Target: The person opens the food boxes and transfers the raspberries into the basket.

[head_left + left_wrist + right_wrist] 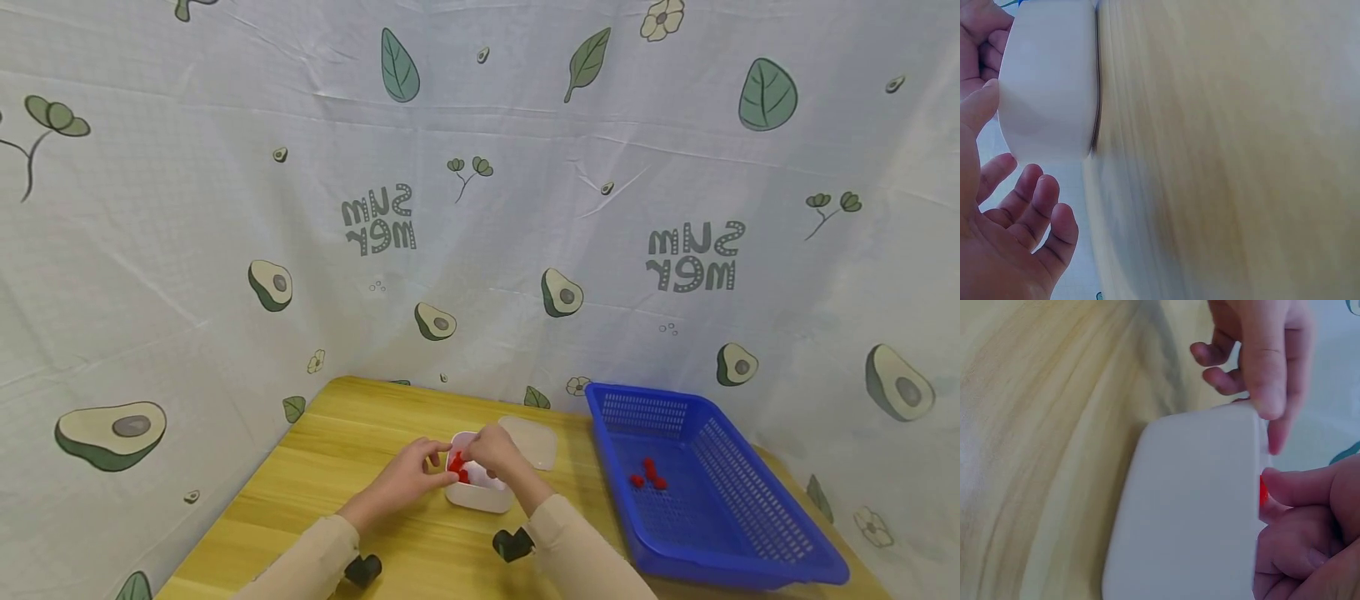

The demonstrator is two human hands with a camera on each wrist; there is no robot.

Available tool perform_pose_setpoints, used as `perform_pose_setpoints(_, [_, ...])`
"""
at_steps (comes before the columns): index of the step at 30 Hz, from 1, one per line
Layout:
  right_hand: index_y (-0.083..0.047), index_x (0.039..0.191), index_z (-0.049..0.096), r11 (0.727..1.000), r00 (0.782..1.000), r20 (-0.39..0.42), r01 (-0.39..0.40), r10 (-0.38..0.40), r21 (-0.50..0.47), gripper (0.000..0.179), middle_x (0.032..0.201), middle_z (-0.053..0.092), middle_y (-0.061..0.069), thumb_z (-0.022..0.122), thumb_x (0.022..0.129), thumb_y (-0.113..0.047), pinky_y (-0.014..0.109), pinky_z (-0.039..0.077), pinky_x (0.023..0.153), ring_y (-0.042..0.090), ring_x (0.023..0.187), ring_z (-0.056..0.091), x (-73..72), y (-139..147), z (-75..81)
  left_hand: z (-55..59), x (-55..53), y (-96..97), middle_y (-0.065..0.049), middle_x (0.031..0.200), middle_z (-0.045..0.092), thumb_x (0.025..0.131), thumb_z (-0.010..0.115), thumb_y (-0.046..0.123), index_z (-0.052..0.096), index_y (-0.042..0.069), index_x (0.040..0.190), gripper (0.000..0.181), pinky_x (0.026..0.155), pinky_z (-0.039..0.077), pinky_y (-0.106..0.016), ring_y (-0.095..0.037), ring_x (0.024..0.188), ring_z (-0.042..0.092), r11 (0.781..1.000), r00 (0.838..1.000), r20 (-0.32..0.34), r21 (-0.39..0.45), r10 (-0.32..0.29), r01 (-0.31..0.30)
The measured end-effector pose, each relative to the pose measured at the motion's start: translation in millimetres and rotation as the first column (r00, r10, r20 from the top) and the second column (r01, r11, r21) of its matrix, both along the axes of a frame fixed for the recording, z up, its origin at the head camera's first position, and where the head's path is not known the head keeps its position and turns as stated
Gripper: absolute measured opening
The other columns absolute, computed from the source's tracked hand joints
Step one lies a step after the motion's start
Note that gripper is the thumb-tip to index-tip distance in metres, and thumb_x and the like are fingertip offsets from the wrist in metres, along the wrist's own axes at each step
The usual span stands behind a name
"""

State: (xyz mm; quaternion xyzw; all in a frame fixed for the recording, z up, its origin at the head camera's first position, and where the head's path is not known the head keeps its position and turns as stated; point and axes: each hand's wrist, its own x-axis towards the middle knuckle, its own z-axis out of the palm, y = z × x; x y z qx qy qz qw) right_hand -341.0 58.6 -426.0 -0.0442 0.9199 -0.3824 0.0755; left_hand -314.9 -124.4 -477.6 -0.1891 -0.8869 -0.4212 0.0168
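A white plastic box (477,498), lidless, stands on the wooden table with small red pieces (462,476) inside. My left hand (408,477) holds the box's left side, thumb and forefinger at its rim and the other fingers loosely bent. My right hand (495,450) reaches over the rim from the right with curled fingers. In the right wrist view, its thumb and forefinger pinch a small red piece (1264,490) just inside the rim; most of that piece is hidden. The box wall (1050,81) blocks the contents in the left wrist view.
A pale, flat lid (534,442) lies behind the box to the right. Farther right stands a blue plastic basket (705,492) with several red pieces (650,472) on its bottom. A printed curtain (510,250) hangs behind the wooden table (330,450).
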Motion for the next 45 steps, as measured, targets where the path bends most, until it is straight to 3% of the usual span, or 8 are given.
perform_pose_setpoints(4, [-0.001,0.095,0.077,1.0,1.0,-0.002,-0.022,0.022,-0.012,0.014,0.063,0.054,0.006,0.071,0.089,-0.012,0.022,0.029,0.04,0.011,0.039,0.029,-1.4,7.8,7.0,-0.6,-0.3,0.0,-0.002,0.101,0.056,0.09,0.075,0.039,0.06,0.008,0.137,0.058,0.068,0.044,-0.027,-0.018,0.086,0.05,1.0,1.0,-0.002,0.005,-0.004,0.004])
perform_pose_setpoints(8, [-0.005,0.1,0.079,1.0,1.0,-0.002,-0.023,0.023,-0.013,0.016,0.082,0.067,0.012,0.074,0.089,-0.016,0.023,0.029,0.042,0.011,0.041,0.026,-4.6,18.9,14.1,-1.1,-0.8,-0.1,-0.002,0.101,0.056,0.091,0.075,0.039,0.06,0.008,0.137,0.058,0.069,0.044,-0.027,-0.018,0.086,0.05,1.0,1.0,-0.005,0.01,-0.008,0.008])
perform_pose_setpoints(12, [-0.007,0.103,0.079,0.999,1.0,0.025,-0.007,0.008,-0.048,0.017,0.09,0.067,0.011,0.074,0.089,-0.016,0.024,0.027,0.044,0.011,0.042,0.025,-6.3,30.4,24.6,-1.3,-0.9,0.0,-0.001,0.101,0.056,0.09,0.075,0.041,0.061,0.009,0.137,0.059,0.07,0.044,-0.027,-0.017,0.086,0.05,1.0,1.0,-0.003,0.008,-0.007,0.007])
perform_pose_setpoints(19, [-0.008,0.107,0.078,0.994,0.999,0.036,0.038,-0.035,-0.105,0.02,0.065,0.054,0.001,0.074,0.09,-0.018,0.023,0.025,0.042,0.011,0.041,0.023,-5.2,54.1,48.2,0.1,-0.2,1.1,-0.002,0.102,0.056,0.09,0.075,0.039,0.061,0.008,0.137,0.057,0.069,0.044,-0.027,-0.018,0.087,0.05,1.0,1.0,0.0,0.013,-0.003,0.003])
perform_pose_setpoints(33, [-0.007,0.116,0.075,0.989,0.998,0.021,0.059,-0.057,-0.133,0.026,0.058,0.035,-0.004,0.071,0.093,-0.018,0.023,0.024,0.043,0.009,0.043,0.02,-4.8,107.1,73.2,-0.5,1.1,0.0,-0.002,0.102,0.056,0.09,0.076,0.041,0.061,0.008,0.137,0.059,0.069,0.045,-0.026,-0.018,0.088,0.05,1.0,1.0,-0.002,0.021,-0.001,0.001])
perform_pose_setpoints(37, [-0.006,0.116,0.075,0.987,0.998,0.004,0.07,-0.07,-0.146,0.026,0.083,0.066,0.004,0.071,0.093,-0.018,0.024,0.025,0.043,0.009,0.044,0.021,-5.4,119.4,76.4,0.5,2.0,0.1,-0.003,0.103,0.056,0.09,0.076,0.039,0.061,0.008,0.137,0.058,0.07,0.044,-0.027,-0.018,0.088,0.05,1.0,1.0,0.003,0.027,-0.002,0.002])
perform_pose_setpoints(40, [-0.005,0.117,0.074,0.985,0.996,-0.006,0.082,-0.084,-0.154,0.028,0.111,0.069,0.012,0.072,0.093,-0.018,0.025,0.026,0.044,0.01,0.044,0.022,-7.2,130.1,78.7,0.5,1.7,0.5,-0.003,0.103,0.056,0.09,0.076,0.038,0.061,0.008,0.137,0.058,0.069,0.044,-0.026,-0.018,0.088,0.05,1.0,1.0,0.0,0.022,-0.001,0.001])
perform_pose_setpoints(45, [-0.002,0.121,0.072,0.978,0.994,0.01,0.109,-0.109,-0.177,0.033,0.07,0.056,-0.002,0.072,0.093,-0.019,0.025,0.027,0.045,0.009,0.044,0.023,-9.4,149.6,83.7,1.4,1.8,0.7,-0.003,0.102,0.056,0.09,0.076,0.038,0.06,0.008,0.137,0.058,0.068,0.044,-0.026,-0.018,0.087,0.05,1.0,1.0,-0.003,0.007,0.002,-0.002])
